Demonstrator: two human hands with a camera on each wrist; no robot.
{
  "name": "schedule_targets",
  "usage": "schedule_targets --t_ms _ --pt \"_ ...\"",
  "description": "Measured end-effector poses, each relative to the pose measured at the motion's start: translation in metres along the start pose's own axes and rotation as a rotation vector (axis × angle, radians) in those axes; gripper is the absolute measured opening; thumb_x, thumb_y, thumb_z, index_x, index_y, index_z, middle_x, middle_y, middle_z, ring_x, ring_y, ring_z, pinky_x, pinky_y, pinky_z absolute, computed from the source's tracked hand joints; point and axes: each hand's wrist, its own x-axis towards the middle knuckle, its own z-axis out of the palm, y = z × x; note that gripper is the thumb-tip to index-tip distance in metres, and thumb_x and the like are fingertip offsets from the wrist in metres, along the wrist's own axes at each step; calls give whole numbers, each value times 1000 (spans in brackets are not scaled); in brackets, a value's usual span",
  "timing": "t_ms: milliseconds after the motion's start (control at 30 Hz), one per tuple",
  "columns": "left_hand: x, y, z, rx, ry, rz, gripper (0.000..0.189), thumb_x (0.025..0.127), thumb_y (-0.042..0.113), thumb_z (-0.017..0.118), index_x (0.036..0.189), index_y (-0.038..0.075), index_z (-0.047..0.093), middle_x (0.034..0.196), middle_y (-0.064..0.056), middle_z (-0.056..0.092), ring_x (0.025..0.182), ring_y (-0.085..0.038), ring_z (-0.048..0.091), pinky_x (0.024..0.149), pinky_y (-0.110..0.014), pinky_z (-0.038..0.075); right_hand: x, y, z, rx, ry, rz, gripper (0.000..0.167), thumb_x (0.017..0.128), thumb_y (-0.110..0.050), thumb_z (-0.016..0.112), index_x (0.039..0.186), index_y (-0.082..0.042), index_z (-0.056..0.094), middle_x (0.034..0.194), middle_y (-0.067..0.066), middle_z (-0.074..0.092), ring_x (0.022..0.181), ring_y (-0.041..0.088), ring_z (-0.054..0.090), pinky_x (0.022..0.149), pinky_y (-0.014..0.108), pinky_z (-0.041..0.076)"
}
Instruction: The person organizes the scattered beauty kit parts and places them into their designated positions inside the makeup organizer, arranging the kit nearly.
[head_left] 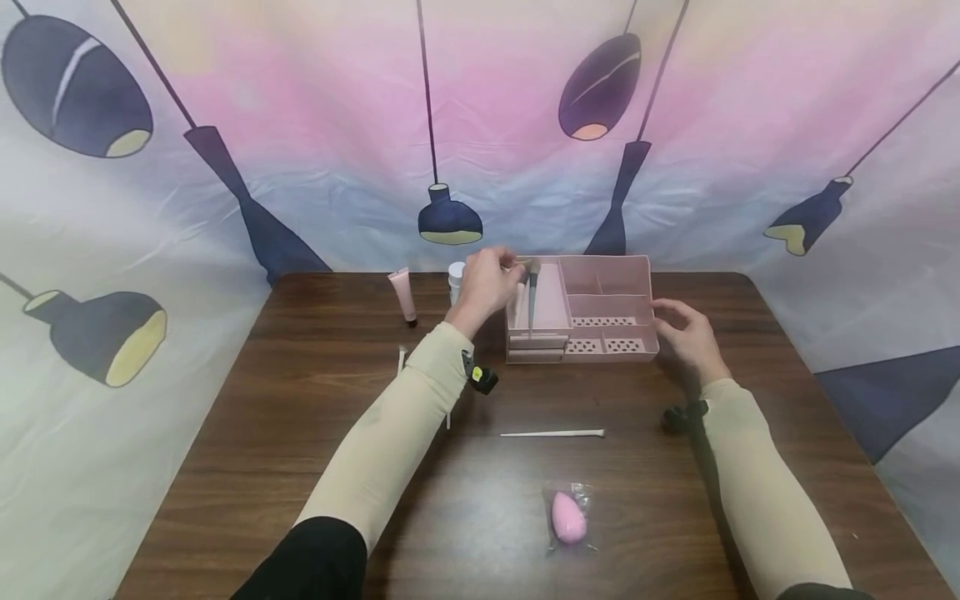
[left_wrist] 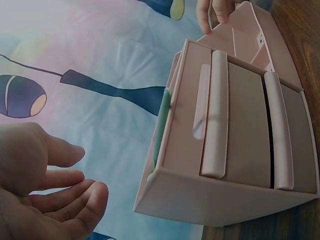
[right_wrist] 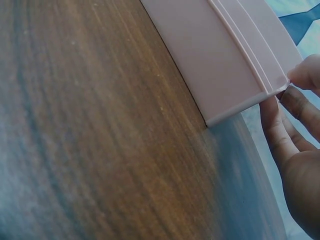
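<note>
A pink desktop organizer (head_left: 555, 308) stands at the back of the table, with several compartments and two drawers (left_wrist: 247, 120) at its left front. In its left compartment leans a slim brush with a dark upper end (head_left: 533, 283). My left hand (head_left: 483, 287) hovers by the organizer's left rear corner, fingers loosely bent; in the left wrist view nothing is between them and they are apart from the organizer. At the other end, my right hand (head_left: 690, 337) pinches the organizer's upper corner between thumb and fingers (right_wrist: 274, 117).
A pink tube (head_left: 402, 296) stands on its cap at the back left. Beside it, a white bottle (head_left: 456, 275) is partly hidden by my left hand. Nearer lie a thin white stick-like brush (head_left: 555, 433) and a pink makeup sponge (head_left: 568, 518) in clear wrapping. A patterned cloth hangs behind the table.
</note>
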Motion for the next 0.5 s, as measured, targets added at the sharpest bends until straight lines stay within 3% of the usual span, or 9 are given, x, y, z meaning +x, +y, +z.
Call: schedule_targets --t_ms 333,500 --pt "-15 -13 -11 -31 34 44 26 92 25 65 113 10 69 102 -3 71 89 -16 66 79 -31 53 2 4 -2 -18 -3 11 38 96 -20 60 132 -9 57 136 19 54 122 32 52 85 23 44" --pt "-25 -19 -17 -31 62 54 26 92 26 66 111 9 70 99 -3 71 86 -16 65 77 -33 52 2 5 -1 -11 -5 -5 38 96 -21 60 132 -9 57 136 17 55 120 28 53 84 19 44"
